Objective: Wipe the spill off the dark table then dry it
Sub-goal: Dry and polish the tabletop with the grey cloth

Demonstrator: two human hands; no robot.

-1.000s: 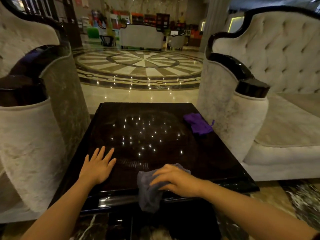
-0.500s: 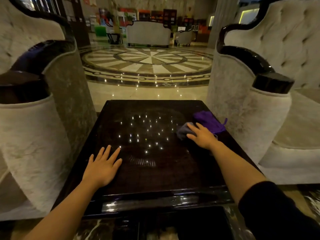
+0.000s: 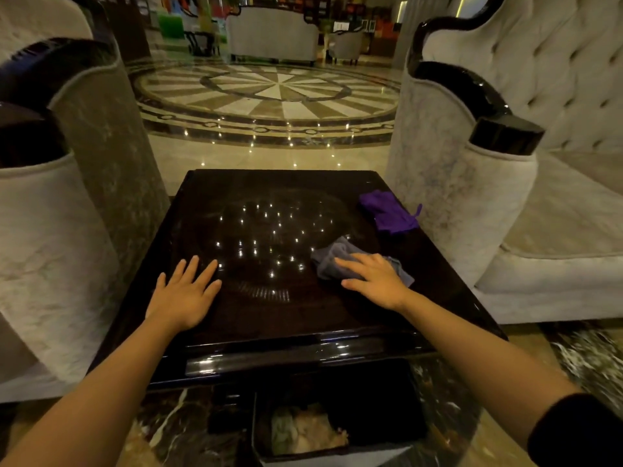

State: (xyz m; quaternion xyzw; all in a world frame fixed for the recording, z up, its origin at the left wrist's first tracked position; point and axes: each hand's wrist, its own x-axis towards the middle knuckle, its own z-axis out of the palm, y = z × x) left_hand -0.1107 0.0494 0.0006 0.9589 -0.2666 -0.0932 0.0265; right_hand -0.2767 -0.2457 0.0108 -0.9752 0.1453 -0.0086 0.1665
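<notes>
A glossy dark table [image 3: 263,318] fills the middle of the head view and mirrors ceiling lights. My right hand [image 3: 374,278] presses flat on a crumpled grey cloth [image 3: 332,259] on the table's right half. My left hand [image 3: 185,294] lies flat on the table's near left, fingers spread, holding nothing. A purple cloth [image 3: 387,212] lies bunched at the table's far right edge, apart from my right hand. No spill can be made out on the dark surface.
Pale upholstered sofas with black arm caps flank the table, one on the left [image 3: 50,230] and one on the right [image 3: 472,197]. A dark bin [image 3: 337,419] with crumpled waste sits on the floor below the near edge. Patterned marble floor [image 3: 269,96] lies beyond.
My right hand swept the grey cloth from the near edge up beside the purple cloth, then back toward me to the table's right middle. My left hand stayed planted.
</notes>
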